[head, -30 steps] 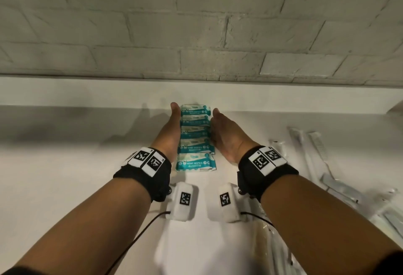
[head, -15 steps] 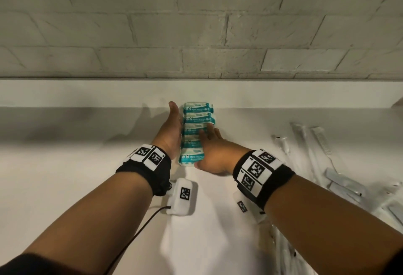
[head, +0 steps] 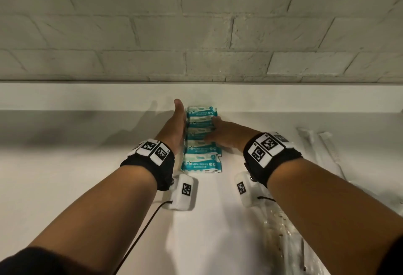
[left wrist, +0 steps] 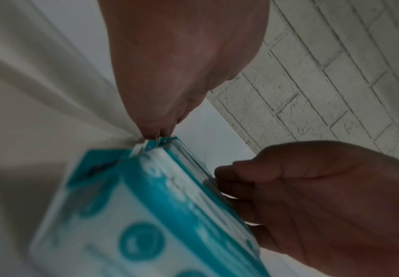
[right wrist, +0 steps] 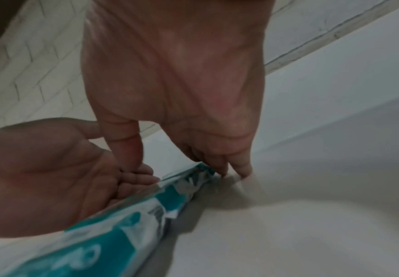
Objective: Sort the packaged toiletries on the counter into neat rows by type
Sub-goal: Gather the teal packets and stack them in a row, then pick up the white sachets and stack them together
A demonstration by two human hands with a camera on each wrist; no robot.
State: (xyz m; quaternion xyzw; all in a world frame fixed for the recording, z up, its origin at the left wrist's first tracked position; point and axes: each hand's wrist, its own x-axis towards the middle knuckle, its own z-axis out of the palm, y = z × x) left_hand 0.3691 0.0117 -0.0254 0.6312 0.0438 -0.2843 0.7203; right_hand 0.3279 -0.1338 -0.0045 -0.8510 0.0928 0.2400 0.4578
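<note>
five packs of mini wipes (head: 201,141) lie in a single column on the white counter (head: 65,176), running from near me back toward the low ledge under the brick wall (head: 196,24). the packs overlap one another a little, teal and white, labels facing up. my left hand (head: 174,125) stands on its edge along the left side of the column, fingers straight and together, flat against the pack ends. my right hand (head: 226,133) comes in from the right, its fingers bent down with the tips against the right edge of the middle packs and the counter beside them; it grips nothing. the two nearest packs sit free of both hands. off to my right, well apart from the wipes, long clear-wrapped items (head: 322,150) lie loosely on the counter, and more clear wrapping (head: 281,237) shows under my right forearm.
</note>
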